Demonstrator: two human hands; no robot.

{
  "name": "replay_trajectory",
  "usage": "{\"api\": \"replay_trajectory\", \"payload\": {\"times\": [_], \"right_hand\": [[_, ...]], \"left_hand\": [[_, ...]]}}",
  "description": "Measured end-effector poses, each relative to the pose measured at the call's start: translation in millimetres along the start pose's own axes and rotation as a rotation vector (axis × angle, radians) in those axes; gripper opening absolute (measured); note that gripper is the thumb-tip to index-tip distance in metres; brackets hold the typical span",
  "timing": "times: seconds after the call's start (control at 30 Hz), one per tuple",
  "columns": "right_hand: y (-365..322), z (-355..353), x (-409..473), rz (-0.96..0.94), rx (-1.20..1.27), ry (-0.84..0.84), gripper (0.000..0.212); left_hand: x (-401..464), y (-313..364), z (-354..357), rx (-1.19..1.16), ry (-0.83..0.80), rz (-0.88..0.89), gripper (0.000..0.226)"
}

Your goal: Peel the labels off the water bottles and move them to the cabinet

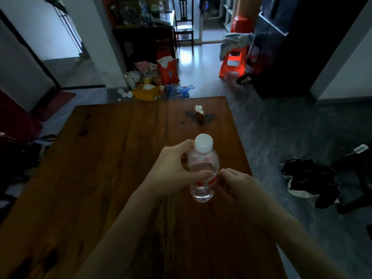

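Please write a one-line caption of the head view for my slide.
Left hand grips a capped water bottle above the wooden table while right hand picks at its red label.

Head-worn wide-angle camera looking forward and down over a table

The single view is looking from the person's head, tilting steeply down onto the brown wooden plank table [100, 158] close below, with both bare forearms reaching in from the bottom edge. It is facing across the table's far end toward the grey floor [281, 127] and the dark wooden chair [184, 23] well beyond. Wide-angle bending is curving the room's edges.
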State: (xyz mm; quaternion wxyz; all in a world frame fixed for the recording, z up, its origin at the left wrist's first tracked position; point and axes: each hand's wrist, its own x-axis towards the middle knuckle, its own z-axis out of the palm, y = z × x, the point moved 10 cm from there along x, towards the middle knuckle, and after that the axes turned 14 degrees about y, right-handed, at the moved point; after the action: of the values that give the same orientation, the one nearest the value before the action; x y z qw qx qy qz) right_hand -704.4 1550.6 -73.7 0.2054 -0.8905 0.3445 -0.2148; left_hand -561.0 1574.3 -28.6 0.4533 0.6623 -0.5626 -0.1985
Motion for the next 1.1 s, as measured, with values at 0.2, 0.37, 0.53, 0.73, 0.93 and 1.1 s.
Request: {"api": "replay_trajectory", "payload": {"times": [0.2, 0.37, 0.53, 0.73, 0.93, 1.1], "right_hand": [[-54, 30, 26, -0.112, 0.007, -0.083, 0.039], [-125, 53, 46, -0.243, 0.061, -0.113, 0.026], [-218, 85, 45, -0.420, 0.076, -0.158, 0.019], [-335, 132, 6, -0.613, 0.148, -0.294, 0.012], [-461, 179, -68, -0.810, 0.263, -0.453, 0.015], [-566, 210, -152, -1.032, 0.331, -0.589, 0.019]], "left_hand": [[-26, -8, -67, 0.008, 0.105, -0.017, 0.064], [-58, -19, -146, 0.014, 0.227, -0.045, 0.062], [-124, -26, -228, 0.049, 0.399, -0.072, 0.062], [-241, -22, -314, 0.174, 0.609, -0.146, 0.055], [-392, -11, -386, 0.285, 0.862, -0.294, 0.055], [-532, 14, -421, 0.419, 1.112, -0.476, 0.048]]}}
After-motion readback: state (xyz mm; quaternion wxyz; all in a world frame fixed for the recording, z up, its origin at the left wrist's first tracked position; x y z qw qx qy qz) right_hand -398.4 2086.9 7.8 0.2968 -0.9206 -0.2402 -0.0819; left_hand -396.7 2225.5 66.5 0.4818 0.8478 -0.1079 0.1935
